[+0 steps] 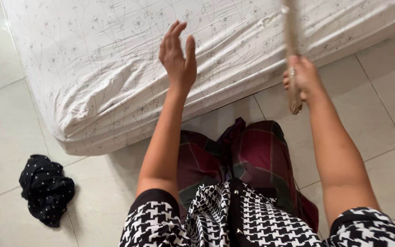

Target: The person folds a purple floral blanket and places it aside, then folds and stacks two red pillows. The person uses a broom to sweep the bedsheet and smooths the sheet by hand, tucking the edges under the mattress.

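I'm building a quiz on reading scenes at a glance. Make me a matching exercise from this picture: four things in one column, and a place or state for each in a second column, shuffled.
Things:
1. left hand
2. right hand
3. dark dotted cloth
4. mattress

Places or states:
A. crumpled on the tiled floor, apart from the bed
B. closed around a broom handle
C. covered by a white sheet with a flower print
D. open, fingers straight, raised over the sheet

Right pairs: 1-D, 2-B, 3-A, 4-C
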